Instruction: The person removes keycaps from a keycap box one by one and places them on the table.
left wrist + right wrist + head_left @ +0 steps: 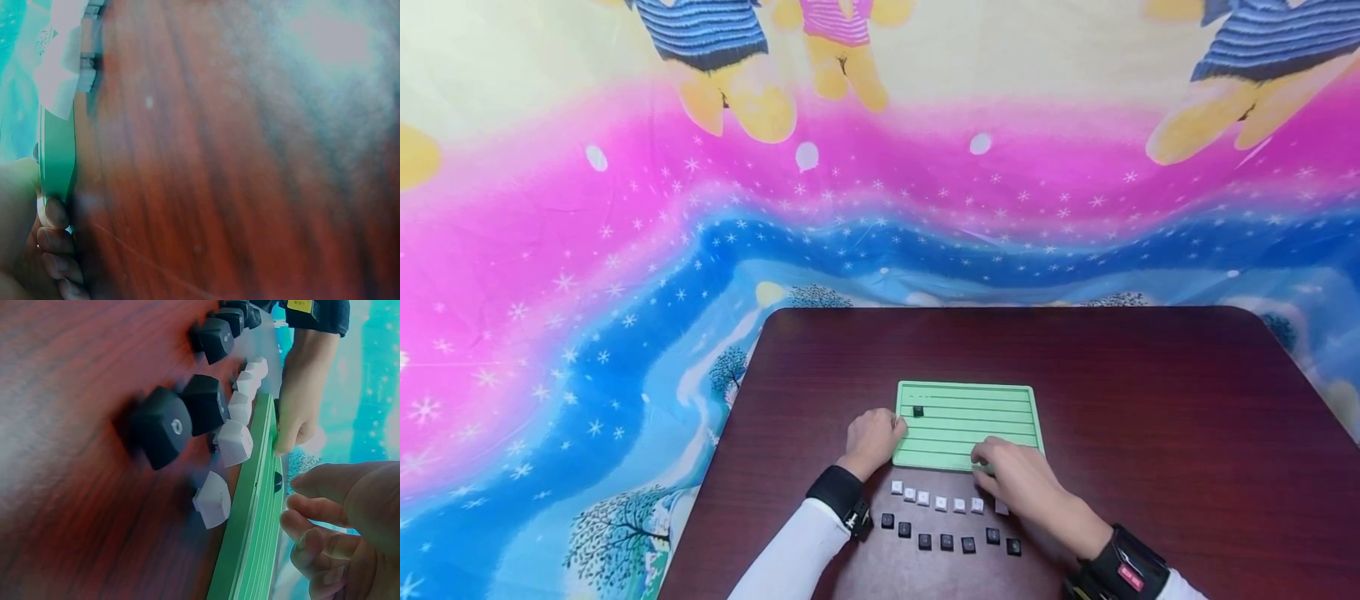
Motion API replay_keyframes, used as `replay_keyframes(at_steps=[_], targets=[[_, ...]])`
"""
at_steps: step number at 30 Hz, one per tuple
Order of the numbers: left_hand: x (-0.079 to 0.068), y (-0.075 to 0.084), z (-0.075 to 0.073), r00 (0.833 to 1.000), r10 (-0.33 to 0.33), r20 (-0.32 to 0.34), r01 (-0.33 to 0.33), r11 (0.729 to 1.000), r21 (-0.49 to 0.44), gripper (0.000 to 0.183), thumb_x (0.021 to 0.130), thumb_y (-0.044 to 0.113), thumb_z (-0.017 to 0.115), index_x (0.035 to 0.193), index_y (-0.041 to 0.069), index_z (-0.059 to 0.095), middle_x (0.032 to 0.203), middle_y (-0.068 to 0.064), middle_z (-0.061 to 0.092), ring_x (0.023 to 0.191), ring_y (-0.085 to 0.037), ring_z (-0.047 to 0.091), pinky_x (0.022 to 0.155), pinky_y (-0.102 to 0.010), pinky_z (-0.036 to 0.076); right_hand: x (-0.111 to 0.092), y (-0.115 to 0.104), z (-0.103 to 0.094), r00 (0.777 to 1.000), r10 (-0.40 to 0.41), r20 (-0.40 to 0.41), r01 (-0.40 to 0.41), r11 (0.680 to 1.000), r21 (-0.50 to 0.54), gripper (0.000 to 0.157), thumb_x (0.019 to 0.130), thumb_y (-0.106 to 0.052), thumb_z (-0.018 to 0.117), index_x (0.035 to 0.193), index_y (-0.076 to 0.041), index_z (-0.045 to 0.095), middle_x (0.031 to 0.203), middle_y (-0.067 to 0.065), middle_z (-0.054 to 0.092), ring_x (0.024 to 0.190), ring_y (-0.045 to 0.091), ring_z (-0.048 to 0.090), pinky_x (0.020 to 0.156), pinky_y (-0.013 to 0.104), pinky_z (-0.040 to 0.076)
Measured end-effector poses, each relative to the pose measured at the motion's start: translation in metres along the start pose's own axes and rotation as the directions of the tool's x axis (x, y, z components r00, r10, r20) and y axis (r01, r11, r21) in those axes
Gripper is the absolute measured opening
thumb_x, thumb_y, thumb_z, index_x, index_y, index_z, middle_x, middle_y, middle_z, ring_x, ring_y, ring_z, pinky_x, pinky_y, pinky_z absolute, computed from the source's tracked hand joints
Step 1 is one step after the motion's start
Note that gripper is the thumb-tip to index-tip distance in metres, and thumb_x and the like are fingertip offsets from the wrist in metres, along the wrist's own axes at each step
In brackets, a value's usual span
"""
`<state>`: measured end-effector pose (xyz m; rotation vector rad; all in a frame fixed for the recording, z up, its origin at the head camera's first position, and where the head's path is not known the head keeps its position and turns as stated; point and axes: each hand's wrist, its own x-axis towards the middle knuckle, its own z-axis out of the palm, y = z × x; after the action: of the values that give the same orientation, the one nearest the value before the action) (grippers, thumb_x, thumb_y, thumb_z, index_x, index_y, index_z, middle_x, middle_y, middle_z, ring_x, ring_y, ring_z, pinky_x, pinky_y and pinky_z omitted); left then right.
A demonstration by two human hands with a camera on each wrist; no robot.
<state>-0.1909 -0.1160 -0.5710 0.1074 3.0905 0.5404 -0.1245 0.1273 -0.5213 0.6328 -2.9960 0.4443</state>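
A light green ridged tray lies on the table, with one black keycap near its upper left. My left hand grips the tray's left edge; in the left wrist view the thumb lies on top and the fingers curl at the side. Over the tray's lower right corner hovers my right hand. Its fingers are loosely bent, with nothing seen between them. Below the tray runs a row of white keycaps, the rightmost partly hidden by the right hand.
Nearer the person is a row of several black keycaps. Everything stands on a dark reddish wooden table. Behind it hangs a colourful printed cloth.
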Motion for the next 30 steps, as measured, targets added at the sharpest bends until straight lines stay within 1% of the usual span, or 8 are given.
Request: replay_keyframes(at_steps=[8, 15, 20, 25, 30], targets=[[0.0, 0.0, -0.001, 1.0, -0.004, 0.008, 0.004, 1.0, -0.009, 0.051, 0.096, 0.031, 0.051, 0.051, 0.021, 0.032, 0.051, 0.008, 0.025, 0.044, -0.011, 0.03, 0.046, -0.027, 0.026, 0.01, -0.005, 0.001, 1.0, 0.02, 0.011, -0.02, 1.0, 0.023, 0.011, 0.082, -0.019, 0.076, 0.092, -0.02, 0.074, 0.085, -0.008, 0.069, 0.072, 0.009, 0.064, 0.055, 0.025, 0.047], [-0.001, 0.001, -0.002, 1.0, -0.01, 0.017, 0.011, 1.0, -0.025, 0.051, 0.097, 0.031, 0.051, 0.051, 0.02, 0.032, 0.051, 0.007, 0.024, 0.044, -0.012, 0.028, 0.046, -0.027, 0.025, 0.018, -0.008, 0.002, 1.0, -0.01, -0.009, 0.011, 0.999, 0.051, 0.011, 0.084, -0.016, 0.074, 0.094, -0.018, 0.074, 0.087, -0.006, 0.07, 0.072, 0.01, 0.065, 0.055, 0.024, 0.048], [0.0, 0.001, -0.002, 1.0, -0.013, 0.015, 0.013, 1.0, -0.024, 0.051, 0.096, 0.031, 0.051, 0.05, 0.02, 0.032, 0.051, 0.007, 0.024, 0.044, -0.013, 0.029, 0.046, -0.028, 0.025, 0.025, -0.011, 0.003, 1.0, 0.005, 0.015, -0.006, 0.998, 0.058, 0.011, 0.085, -0.018, 0.074, 0.096, -0.018, 0.075, 0.089, -0.006, 0.071, 0.073, 0.009, 0.065, 0.053, 0.023, 0.046], [0.001, 0.001, 0.0, 1.0, -0.01, 0.011, 0.01, 1.0, -0.019, 0.05, 0.095, 0.03, 0.051, 0.05, 0.02, 0.032, 0.051, 0.007, 0.024, 0.045, -0.012, 0.03, 0.045, -0.028, 0.025, 0.031, -0.01, 0.008, 0.999, 0.019, 0.03, -0.021, 0.998, 0.066, 0.01, 0.085, -0.018, 0.074, 0.095, -0.017, 0.074, 0.089, -0.005, 0.071, 0.074, 0.01, 0.065, 0.057, 0.027, 0.05], [0.001, 0.001, -0.002, 1.0, -0.004, 0.018, 0.005, 1.0, -0.022, 0.051, 0.096, 0.03, 0.051, 0.05, 0.02, 0.032, 0.05, 0.007, 0.024, 0.044, -0.012, 0.028, 0.045, -0.028, 0.023, 0.035, -0.008, 0.012, 0.998, 0.043, 0.045, -0.047, 0.995, 0.084, 0.009, 0.085, -0.017, 0.073, 0.094, -0.018, 0.074, 0.088, -0.006, 0.071, 0.075, 0.009, 0.065, 0.064, 0.031, 0.053]])
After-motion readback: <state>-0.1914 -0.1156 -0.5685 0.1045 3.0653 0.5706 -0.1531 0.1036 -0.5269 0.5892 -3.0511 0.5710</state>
